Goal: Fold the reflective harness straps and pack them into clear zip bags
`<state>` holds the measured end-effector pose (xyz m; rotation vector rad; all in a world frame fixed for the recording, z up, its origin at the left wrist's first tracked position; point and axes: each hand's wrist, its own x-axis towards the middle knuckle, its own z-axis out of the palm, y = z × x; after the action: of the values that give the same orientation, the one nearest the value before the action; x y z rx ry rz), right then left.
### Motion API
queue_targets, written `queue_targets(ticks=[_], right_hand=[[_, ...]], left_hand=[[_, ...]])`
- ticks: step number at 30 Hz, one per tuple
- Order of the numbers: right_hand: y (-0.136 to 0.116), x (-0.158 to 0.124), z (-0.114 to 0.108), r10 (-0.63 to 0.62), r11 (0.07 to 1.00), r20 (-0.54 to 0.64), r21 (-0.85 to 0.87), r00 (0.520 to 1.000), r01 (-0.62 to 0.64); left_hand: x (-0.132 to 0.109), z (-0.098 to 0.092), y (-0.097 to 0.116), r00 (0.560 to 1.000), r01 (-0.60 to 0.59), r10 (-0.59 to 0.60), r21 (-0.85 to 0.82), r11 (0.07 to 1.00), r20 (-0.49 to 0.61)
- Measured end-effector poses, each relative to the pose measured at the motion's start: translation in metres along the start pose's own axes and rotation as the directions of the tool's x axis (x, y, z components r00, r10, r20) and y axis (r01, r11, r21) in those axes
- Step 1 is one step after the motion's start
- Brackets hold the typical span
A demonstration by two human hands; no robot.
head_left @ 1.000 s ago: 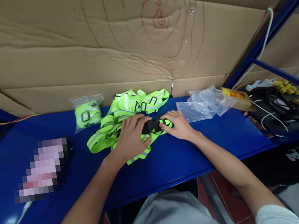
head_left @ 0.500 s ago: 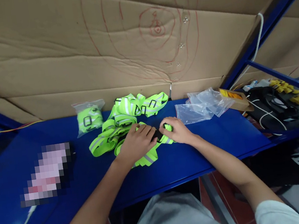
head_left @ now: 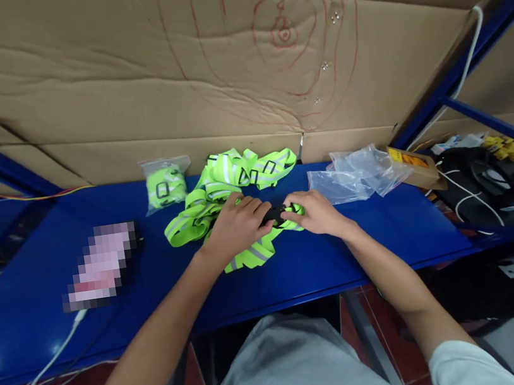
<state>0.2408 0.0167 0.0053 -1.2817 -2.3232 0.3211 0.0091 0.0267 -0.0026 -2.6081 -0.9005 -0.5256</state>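
Yellow-green reflective straps (head_left: 189, 224) with silver stripes and black buckles lie in a loose heap on the blue table. Just in front of it, my left hand (head_left: 237, 226) is closed on one side of a black buckle (head_left: 277, 214). On the buckle's other side, my right hand (head_left: 316, 211) pinches a bunched part of the reflective strap, its thumb and fingertips close against the black plastic. My fingers partly cover the buckle, so I cannot tell whether its halves are joined. More strap hangs in flat folds below my left hand.
Behind the heap's left end stands a clear bag (head_left: 166, 185) holding a folded strap. Flat clear bags (head_left: 339, 185) lie right, beside a small cardboard box (head_left: 419, 168). A pixelated phone-like object (head_left: 104, 262) with a white cable is at left. Cardboard (head_left: 130, 108) walls the back.
My head view has shifted, so the table appears slightly higher and further right. Both hands stay at the buckle, which shows more clearly between them, with the fingers close together around it.
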Motion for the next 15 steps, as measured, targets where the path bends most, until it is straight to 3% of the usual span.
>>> queue_targets(ticks=[5, 7, 9, 11, 12, 13, 14, 15], right_hand=[[-0.005, -0.007, -0.04, 0.028, 0.99, -0.009, 0.135, 1.0, -0.026], [0.008, -0.013, -0.057, 0.07, 0.969, -0.138, 0.243, 0.988, -0.035], [0.035, -0.022, -0.076, 0.226, 0.9, -0.334, 0.432, 0.915, -0.065], [0.07, -0.034, -0.096, 0.457, 0.745, -0.462, 0.666, 0.76, -0.043], [0.088, -0.042, -0.105, 0.545, 0.676, -0.51, 0.737, 0.666, 0.011], [0.105, -0.05, -0.114, 0.598, 0.642, -0.557, 0.763, 0.577, 0.073], [0.121, -0.058, -0.123, 0.614, 0.643, -0.591, 0.759, 0.523, 0.102], [0.134, -0.068, -0.13, 0.613, 0.663, -0.631, 0.738, 0.475, 0.124]], left_hand=[[0.012, -0.03, -0.002, 0.998, 0.062, -0.063, -0.123, 0.99, -0.005], [0.01, -0.043, -0.017, 0.982, 0.184, -0.19, -0.272, 0.945, 0.004], [0.003, -0.058, -0.038, 0.93, 0.341, -0.366, -0.431, 0.836, 0.025], [-0.009, -0.074, -0.063, 0.797, 0.456, -0.601, -0.595, 0.662, -0.057], [-0.017, -0.081, -0.077, 0.692, 0.474, -0.712, -0.673, 0.568, -0.114], [-0.026, -0.087, -0.092, 0.559, 0.439, -0.802, -0.745, 0.502, -0.211], [-0.036, -0.091, -0.107, 0.446, 0.393, -0.849, -0.79, 0.471, -0.284], [-0.047, -0.095, -0.124, 0.377, 0.366, -0.867, -0.807, 0.463, -0.326]])
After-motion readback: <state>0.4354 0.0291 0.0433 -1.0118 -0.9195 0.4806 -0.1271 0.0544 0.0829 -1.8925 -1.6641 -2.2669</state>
